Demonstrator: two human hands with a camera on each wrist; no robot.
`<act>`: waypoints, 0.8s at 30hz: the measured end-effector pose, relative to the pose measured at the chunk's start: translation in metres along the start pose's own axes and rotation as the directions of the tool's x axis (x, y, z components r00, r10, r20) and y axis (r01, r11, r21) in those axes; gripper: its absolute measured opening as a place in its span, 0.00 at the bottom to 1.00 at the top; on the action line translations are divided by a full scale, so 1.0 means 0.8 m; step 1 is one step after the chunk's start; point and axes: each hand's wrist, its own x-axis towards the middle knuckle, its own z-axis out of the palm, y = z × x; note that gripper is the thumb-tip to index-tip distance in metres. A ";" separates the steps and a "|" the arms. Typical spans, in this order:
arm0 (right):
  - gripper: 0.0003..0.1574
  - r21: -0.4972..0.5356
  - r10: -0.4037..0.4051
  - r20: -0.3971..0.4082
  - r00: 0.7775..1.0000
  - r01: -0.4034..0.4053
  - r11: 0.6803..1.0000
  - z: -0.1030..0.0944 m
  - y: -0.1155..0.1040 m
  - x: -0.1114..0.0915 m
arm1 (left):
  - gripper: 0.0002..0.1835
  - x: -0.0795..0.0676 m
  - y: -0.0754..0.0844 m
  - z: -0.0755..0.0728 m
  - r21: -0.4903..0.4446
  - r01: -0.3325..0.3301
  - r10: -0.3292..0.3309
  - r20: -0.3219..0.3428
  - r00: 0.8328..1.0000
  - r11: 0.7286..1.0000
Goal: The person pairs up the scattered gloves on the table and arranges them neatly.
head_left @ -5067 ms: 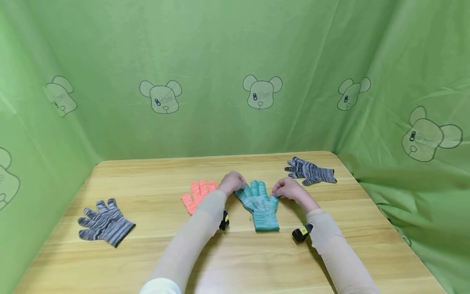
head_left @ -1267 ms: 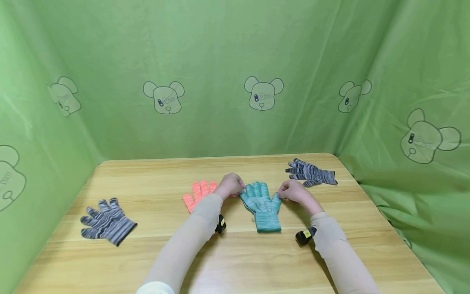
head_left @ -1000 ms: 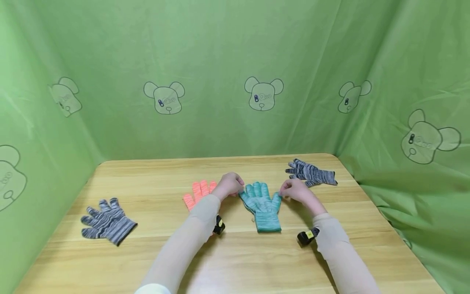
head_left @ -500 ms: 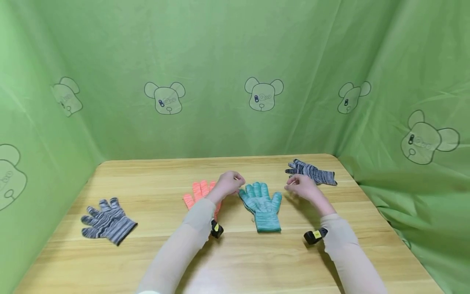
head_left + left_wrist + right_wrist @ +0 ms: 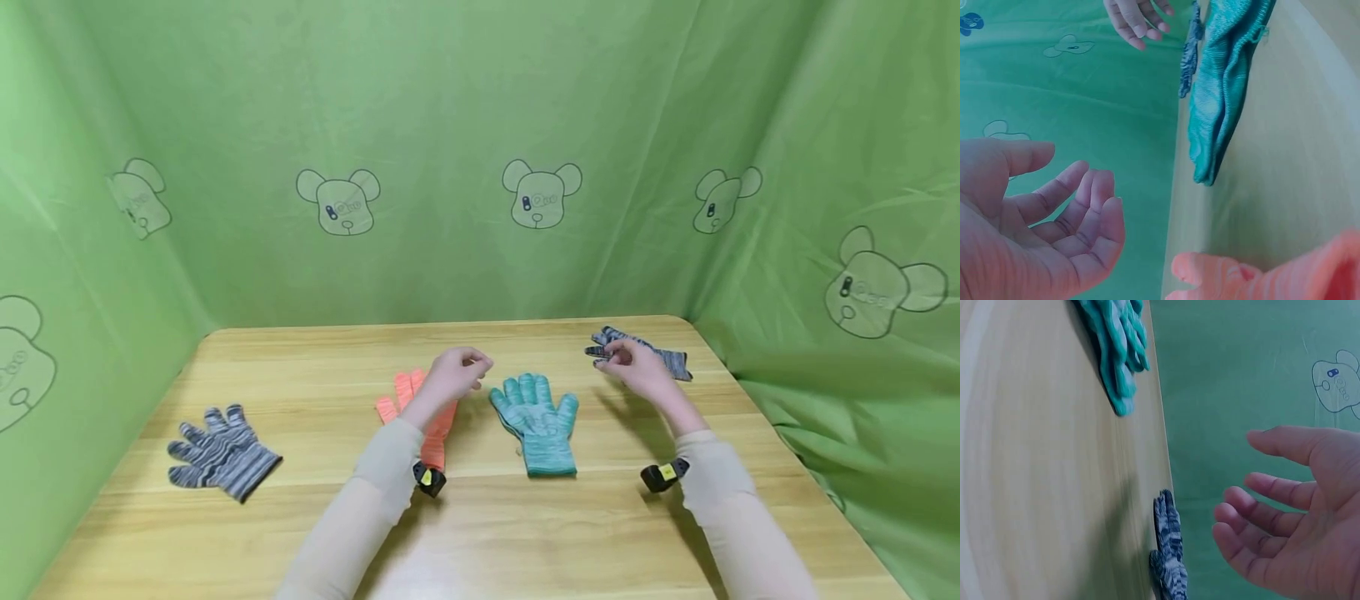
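Note:
A teal knit glove (image 5: 542, 425) lies flat, fingers pointing away, between my two hands in the head view. My left hand (image 5: 452, 375) hovers over an orange glove (image 5: 437, 433), partly hiding it; in the left wrist view its fingers (image 5: 1107, 225) are loosely bent around nothing. Over on the right, my right hand (image 5: 637, 367) is above a dark grey striped glove (image 5: 675, 363) and overlaps it in the head view. The right wrist view shows that hand's fingers (image 5: 1272, 487) relaxed, with the palm holding nothing.
A second grey striped glove (image 5: 225, 457) lies at the left of the wooden table (image 5: 510, 542). Green curtains (image 5: 450, 275) with bear-head prints stand behind the table and along both sides.
Both hands have let go of the teal glove's outer fingertips and lifted apart, the left hand leftward, the right hand rightward over the grey glove. The teal glove stays spread on the table.

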 end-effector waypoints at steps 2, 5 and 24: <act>0.34 -0.004 -0.019 -0.008 1.000 0.019 1.000 -0.004 0.003 0.002 | 0.16 -0.004 0.002 -0.005 0.010 -0.008 0.008 -0.008 1.000 1.000; 0.37 -0.007 -0.031 -0.015 0.999 0.031 1.000 -0.011 0.009 0.004 | 0.18 -0.011 0.005 -0.012 0.023 -0.019 0.019 -0.025 0.999 1.000; 0.44 -0.018 -0.014 -0.044 0.999 0.013 1.000 -0.035 0.047 0.024 | 0.22 -0.053 0.001 -0.065 -0.006 -0.075 0.073 -0.192 0.979 0.997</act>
